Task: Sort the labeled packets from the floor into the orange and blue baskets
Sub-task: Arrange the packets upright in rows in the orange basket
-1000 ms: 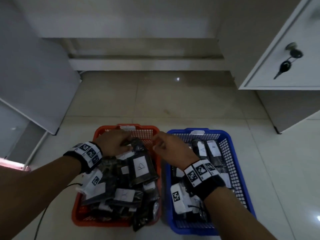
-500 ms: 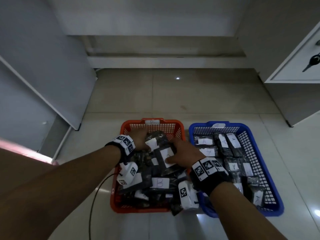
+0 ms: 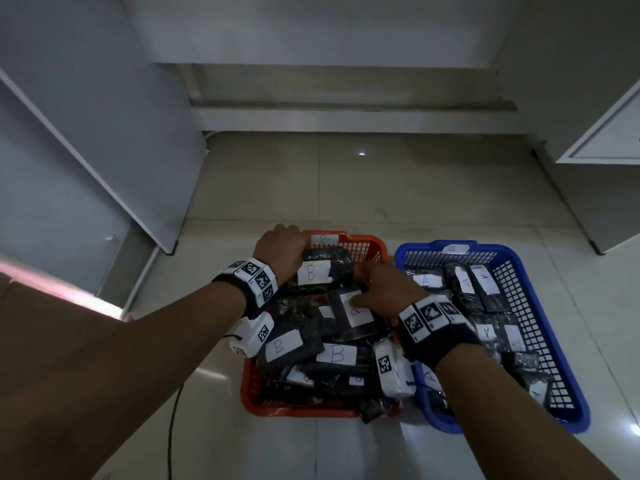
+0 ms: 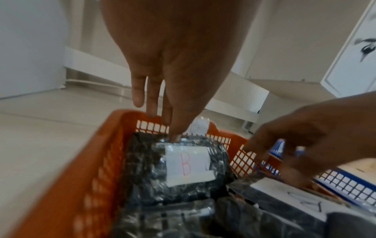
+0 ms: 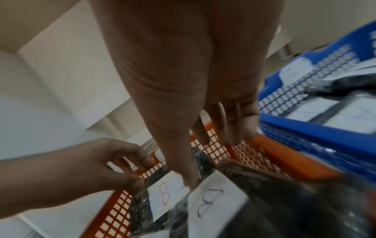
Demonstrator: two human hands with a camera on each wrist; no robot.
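Note:
The orange basket (image 3: 375, 242) is heaped with dark packets labelled B, and the blue basket (image 3: 512, 249) to its right holds packets labelled A. My left hand (image 3: 282, 251) is at the orange basket's far left corner. Its fingers are straight and its thumb tip touches the far edge of a B packet (image 4: 187, 165). My right hand (image 3: 388, 289) lies near the basket's right wall with its fingers extended. Its thumb presses the white label of another B packet (image 5: 213, 201). Neither hand grips anything.
A grey cabinet door (image 3: 104, 150) stands open on the left and a white cabinet (image 3: 606, 133) on the right. A low ledge (image 3: 346, 116) runs along the back wall. A black cable (image 3: 171, 427) trails over the tiles. One packet (image 3: 370, 408) hangs over the orange basket's front edge.
Both hands have come down from holding a packet above the orange basket onto the pile. The left hand has slid to the far left corner, and the right stays by the right wall.

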